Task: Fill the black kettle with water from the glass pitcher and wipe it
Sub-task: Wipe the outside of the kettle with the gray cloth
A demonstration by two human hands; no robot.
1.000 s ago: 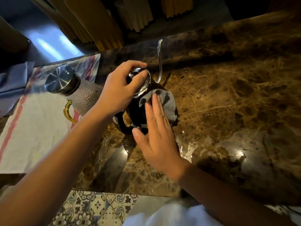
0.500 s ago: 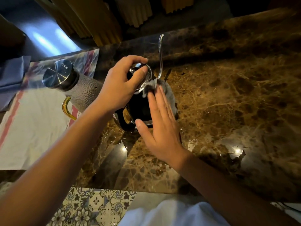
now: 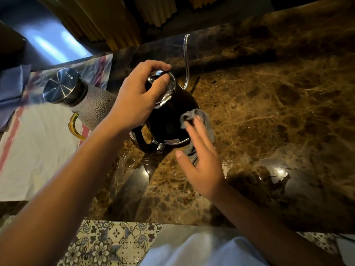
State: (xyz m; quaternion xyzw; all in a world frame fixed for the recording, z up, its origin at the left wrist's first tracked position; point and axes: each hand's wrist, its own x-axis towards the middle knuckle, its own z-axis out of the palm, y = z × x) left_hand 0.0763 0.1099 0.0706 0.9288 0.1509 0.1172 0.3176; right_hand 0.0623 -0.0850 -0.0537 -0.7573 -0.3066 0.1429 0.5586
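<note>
The black kettle [image 3: 169, 120] with a thin gooseneck spout stands on the brown marble counter [image 3: 269, 116]. My left hand [image 3: 138, 96] grips its shiny lid from above. A grey cloth [image 3: 206, 120] lies against the kettle's lower right side, and my right hand [image 3: 201, 158] presses it there with flat, spread fingers. The glass pitcher [image 3: 90, 104], textured with a steel lid and a gold handle, stands just left of the kettle, partly behind my left wrist.
A white towel with red stripes [image 3: 38, 150] lies under the pitcher at the left. A blue cloth [image 3: 11, 89] sits at the far left edge. Wet patches shine on the counter in front of the kettle [image 3: 138, 179]. Patterned floor tiles [image 3: 111, 244] show below the counter edge.
My right hand slid the grey cloth from near the kettle's lid down to its lower side. The left hand stayed on the lid.
</note>
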